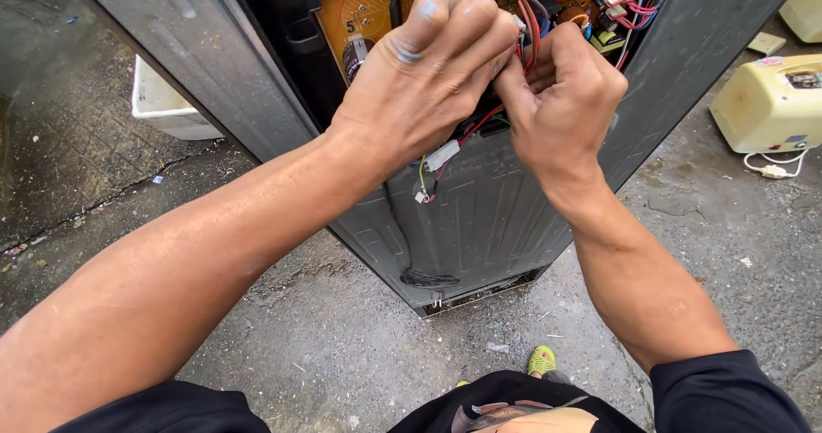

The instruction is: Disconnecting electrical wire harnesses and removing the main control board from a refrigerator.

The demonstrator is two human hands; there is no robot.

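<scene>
My left hand (pixel 428 78) and my right hand (pixel 561 99) meet in front of an open dark grey appliance cabinet (pixel 488 210). Both are closed on a bundle of red and black wires (pixel 529 35) that runs up to an orange circuit board (pixel 368 14) inside the cabinet. The fingers hide where exactly the wires are gripped. Below my left hand a white connector (pixel 443 155) hangs on red, green and yellow wires. More white plugs with red wires (pixel 629 5) sit at the board's right end.
The cabinet stands on wet grey concrete (pixel 342 339). A cream plastic appliance housing (pixel 771 103) with a white cord lies at the right. A white tub (pixel 163 108) stands behind the cabinet at the left. My yellow-green shoe (pixel 541 360) shows below.
</scene>
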